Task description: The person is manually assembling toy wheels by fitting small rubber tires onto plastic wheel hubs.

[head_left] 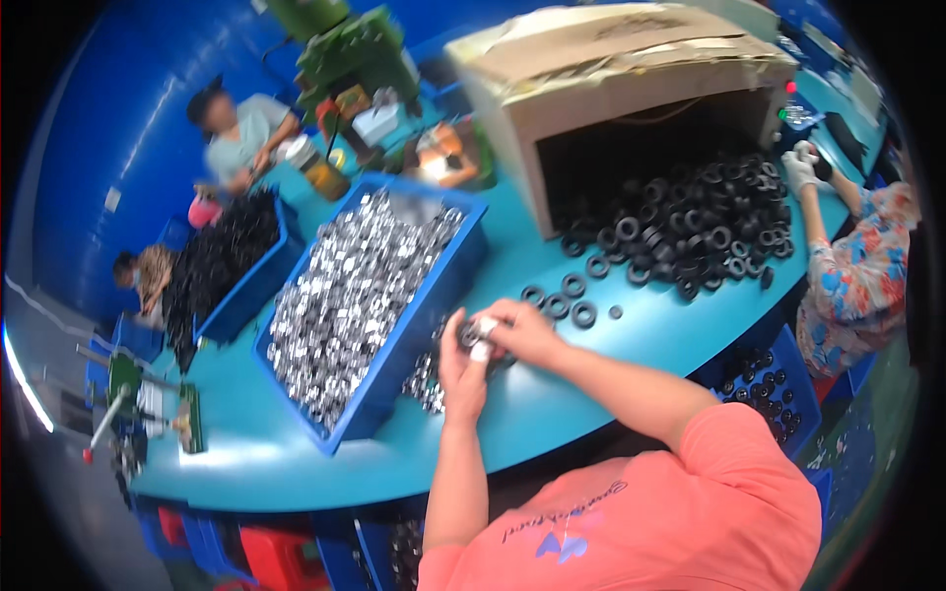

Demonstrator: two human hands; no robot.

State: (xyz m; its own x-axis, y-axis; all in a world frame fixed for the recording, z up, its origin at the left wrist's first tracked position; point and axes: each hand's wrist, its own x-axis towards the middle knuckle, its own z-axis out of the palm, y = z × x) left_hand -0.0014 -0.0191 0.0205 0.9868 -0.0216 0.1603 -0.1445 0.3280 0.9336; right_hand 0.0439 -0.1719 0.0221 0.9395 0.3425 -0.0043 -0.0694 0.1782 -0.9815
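Both hands meet over the near middle of the teal desk (pixel 552 394), just right of the blue bin (pixel 394 364) of shiny metal parts (pixel 345 295). The left hand (pixel 461 369) curls narrowly, its fingers pinched on a small metal piece (pixel 480 330). The right hand (pixel 522 330) closes over the same piece from the far side, fingers bent. Loose black rings (pixel 572 300) lie just beyond, and a larger heap spills from the cardboard box (pixel 611 69).
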